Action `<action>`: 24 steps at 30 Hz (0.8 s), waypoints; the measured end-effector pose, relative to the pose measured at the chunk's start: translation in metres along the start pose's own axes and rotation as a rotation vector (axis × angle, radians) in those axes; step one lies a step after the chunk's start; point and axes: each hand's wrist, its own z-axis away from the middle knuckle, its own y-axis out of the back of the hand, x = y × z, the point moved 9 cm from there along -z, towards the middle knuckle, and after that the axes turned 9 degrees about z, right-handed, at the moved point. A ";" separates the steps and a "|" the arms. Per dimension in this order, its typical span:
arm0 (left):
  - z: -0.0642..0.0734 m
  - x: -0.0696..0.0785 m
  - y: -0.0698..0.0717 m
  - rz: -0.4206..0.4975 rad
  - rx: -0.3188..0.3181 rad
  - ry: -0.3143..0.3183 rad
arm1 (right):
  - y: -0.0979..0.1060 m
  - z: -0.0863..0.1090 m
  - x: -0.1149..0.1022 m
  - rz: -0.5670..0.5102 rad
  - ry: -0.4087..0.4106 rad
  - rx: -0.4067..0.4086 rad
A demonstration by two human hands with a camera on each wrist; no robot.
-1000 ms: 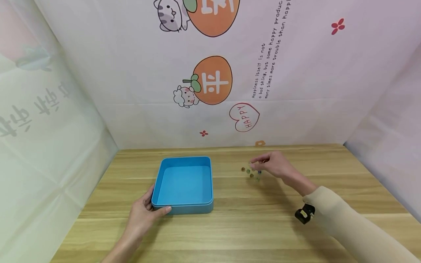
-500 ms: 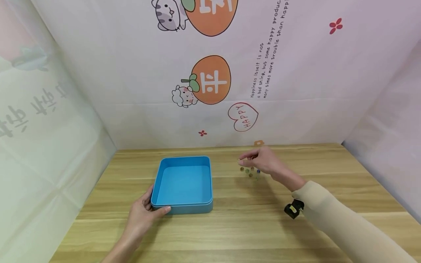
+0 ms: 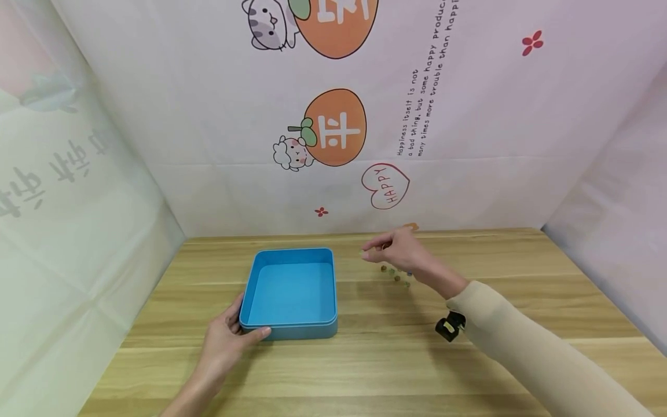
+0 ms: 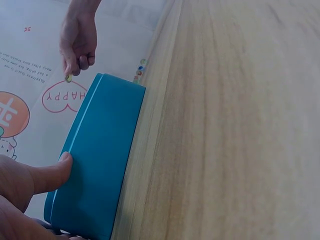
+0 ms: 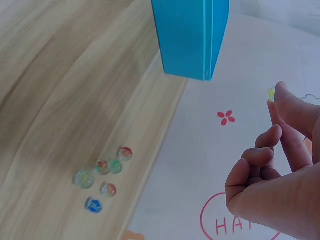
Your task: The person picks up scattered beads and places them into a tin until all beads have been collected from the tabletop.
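Observation:
My left hand (image 3: 223,341) grips the near left corner of a blue square box (image 3: 299,332), its thumb on the front wall and the other fingers along the left side. The box is open at the top, with a bare floor inside. My right hand (image 3: 400,249) hovers above the table, between the box and a small group of marbles. Thumb and index finger pinch a clear marble with yellow inside (image 5: 271,93); the other fingers are curled in. In the right wrist view the loose marbles lie close together, among them a blue marble (image 5: 94,205) and a green marble (image 5: 116,166).
The wooden table (image 3: 365,370) ends at a white printed cloth (image 3: 219,191) hanging along its back. More pale cloth hangs at the left and right sides. A small black device (image 3: 450,326) is strapped at the right wrist, below the beige sleeve (image 3: 521,341).
My right hand has risen from the marbles and moved left toward the box, carrying the pinched marble. The left hand and the box have stayed in place.

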 end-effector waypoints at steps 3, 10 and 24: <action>0.000 0.000 0.000 0.004 0.001 0.001 | -0.004 -0.002 -0.005 -0.002 -0.004 -0.006; -0.001 0.000 0.000 0.006 0.008 0.002 | -0.016 -0.006 -0.022 -0.054 0.012 -0.034; -0.001 0.000 0.000 0.019 0.009 0.007 | -0.037 -0.017 -0.046 -0.044 0.047 -0.030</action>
